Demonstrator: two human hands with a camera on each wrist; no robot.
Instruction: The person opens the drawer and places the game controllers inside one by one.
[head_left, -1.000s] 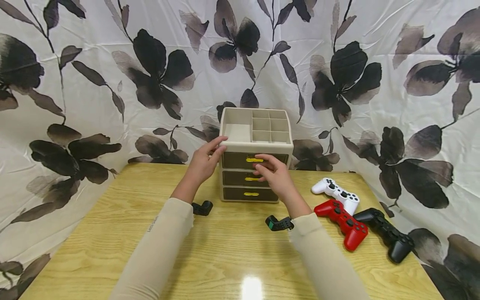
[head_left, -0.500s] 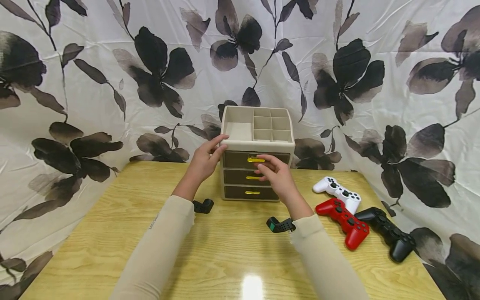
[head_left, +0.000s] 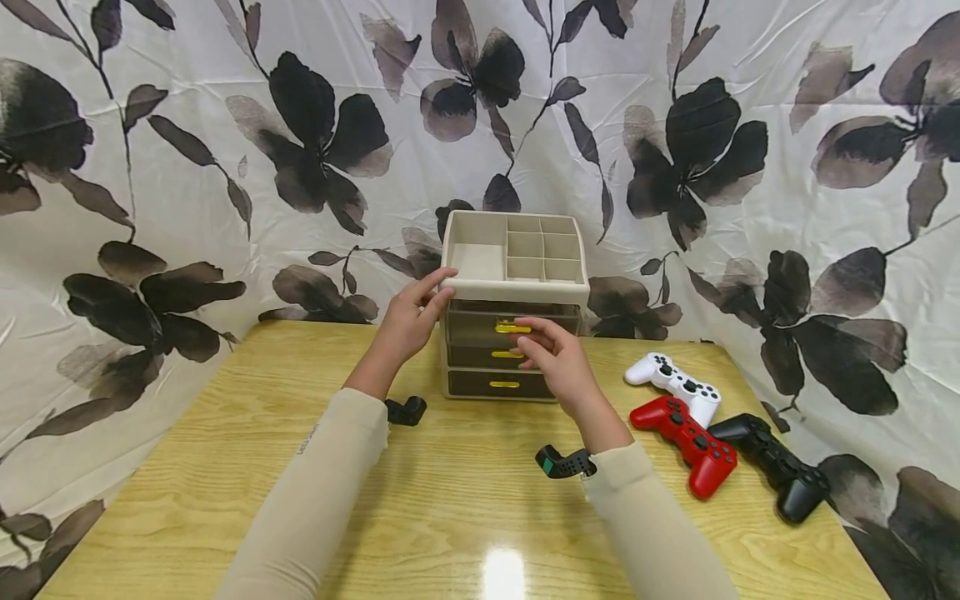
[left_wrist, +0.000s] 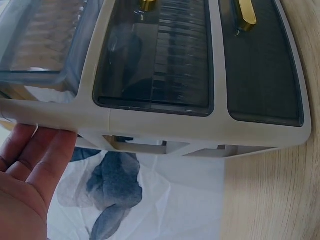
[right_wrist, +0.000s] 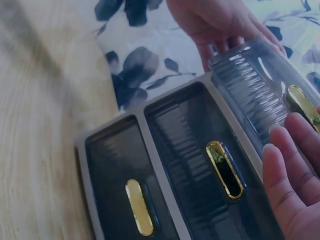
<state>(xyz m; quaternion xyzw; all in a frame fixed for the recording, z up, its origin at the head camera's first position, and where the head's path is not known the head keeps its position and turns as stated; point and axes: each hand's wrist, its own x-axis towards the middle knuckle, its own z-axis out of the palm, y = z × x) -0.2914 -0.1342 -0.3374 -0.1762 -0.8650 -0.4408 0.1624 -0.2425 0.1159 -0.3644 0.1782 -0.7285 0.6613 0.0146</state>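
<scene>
A cream desktop drawer organizer point(head_left: 517, 290) with dark see-through drawers stands on the table. My left hand point(head_left: 405, 327) rests at its upper left corner. In the left wrist view, the straight fingers point(left_wrist: 47, 157) press against its side. My right hand point(head_left: 564, 367) pinches the gold handle point(head_left: 513, 328) of the top drawer point(head_left: 469, 323), which stands slightly out from the frame. The right wrist view shows this clear top drawer point(right_wrist: 252, 82) jutting forward, while the middle drawer point(right_wrist: 185, 150) and bottom drawer point(right_wrist: 120, 160) sit flush.
White point(head_left: 671, 383), red point(head_left: 686, 446) and black point(head_left: 772, 467) game controllers lie close together on the right of the wooden table point(head_left: 450, 500). A floral cloth point(head_left: 555, 167) hangs behind. The organizer's top has divided compartments point(head_left: 543, 247).
The top drawer has slid out a little toward me, its handle now lower in the head view. My right hand has come back with it. The left hand holds its place.
</scene>
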